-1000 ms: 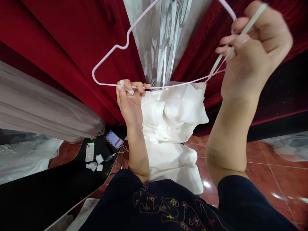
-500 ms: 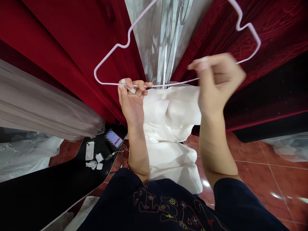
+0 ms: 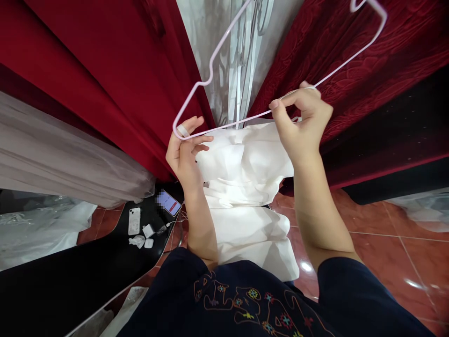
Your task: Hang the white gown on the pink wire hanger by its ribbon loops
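Observation:
A pale pink hanger (image 3: pixel 217 58) spans the upper middle, tilted with its right end higher; its top is out of frame. My left hand (image 3: pixel 187 157) is at its lower left corner, fingers curled loosely around the bottom bar. My right hand (image 3: pixel 303 117) pinches the bar right of the middle, thumb and fingers closed on it. White fabric (image 3: pixel 245 164) hangs just below the bar between my hands, and more of it lies in folds nearer my body. How its top edge is attached is hard to tell.
Dark red cloth (image 3: pixel 115 61) hangs left, and patterned red cloth (image 3: pixel 351 61) right. Grey-white material hangs between them. A black table (image 3: pixel 87 271) at lower left bears a lit phone (image 3: pixel 170 204), a white phone (image 3: pixel 133 221) and a white adapter (image 3: pixel 148 230). The floor is red tile.
The hanger has shifted and tilted, its right end rising. My right hand has closed on the bar. My left hand is now at the hanger's left corner, a little lower.

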### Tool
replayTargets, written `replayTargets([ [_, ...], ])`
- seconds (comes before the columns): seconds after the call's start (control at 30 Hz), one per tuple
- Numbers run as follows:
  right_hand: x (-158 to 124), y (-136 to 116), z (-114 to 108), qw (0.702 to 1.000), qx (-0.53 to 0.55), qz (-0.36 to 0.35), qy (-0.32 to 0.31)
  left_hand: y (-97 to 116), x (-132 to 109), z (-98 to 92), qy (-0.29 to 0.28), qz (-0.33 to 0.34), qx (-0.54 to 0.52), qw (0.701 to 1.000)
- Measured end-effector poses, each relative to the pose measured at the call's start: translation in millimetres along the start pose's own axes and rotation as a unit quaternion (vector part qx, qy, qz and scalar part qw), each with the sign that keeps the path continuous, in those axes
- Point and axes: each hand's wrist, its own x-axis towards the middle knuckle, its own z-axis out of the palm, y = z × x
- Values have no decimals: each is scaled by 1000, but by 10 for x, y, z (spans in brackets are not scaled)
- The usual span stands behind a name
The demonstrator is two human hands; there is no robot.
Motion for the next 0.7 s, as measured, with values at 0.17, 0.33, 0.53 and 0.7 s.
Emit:
replayTargets([
  [0.17, 7, 89, -71, 999, 4, 1, 34, -32, 72, -143, 86, 144, 121, 978],
  [0.33, -17, 82, 3, 1000, 13, 6, 26, 3, 105, -123, 0, 153, 97, 983],
  [0.53, -93, -29, 41, 1000, -3, 12, 10, 176, 161, -34, -50, 97, 114, 987],
  [0.7, -131, -134, 34, 1000, -12, 10, 6, 419, 276, -23, -30, 85, 145, 985],
])
